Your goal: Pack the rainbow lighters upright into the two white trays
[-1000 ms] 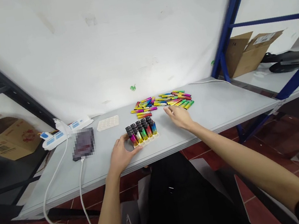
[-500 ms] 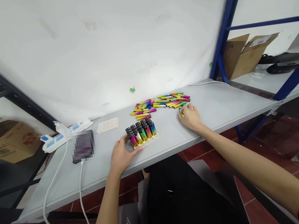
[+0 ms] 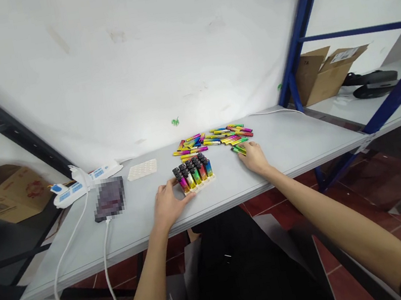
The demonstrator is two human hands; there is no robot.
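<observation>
Upright lighters with black tops (image 3: 196, 174) stand in rows in a white tray (image 3: 202, 187) near the table's front edge. My left hand (image 3: 169, 203) grips the left end of that tray between thumb and fingers. At the right, my right hand (image 3: 253, 156) is closed on a green and yellow lighter (image 3: 238, 150), whose dark end points left. Behind both hands lies a loose pile of shiny multicoloured lighters (image 3: 214, 140), spread along the back of the table. Part of what my right fingers hold is hidden.
An empty white tray (image 3: 142, 169) lies left of the lighters. Further left are a pixelated dark device (image 3: 109, 198) with a white cable and a white power strip (image 3: 86, 183). The grey table (image 3: 298, 138) meets a blue frame (image 3: 295, 57) at the right.
The filled tray and my left hand have shifted slightly right. The green and yellow lighter at my right fingers now shows more clearly, pointing left of the hand. The view has shifted a little.
</observation>
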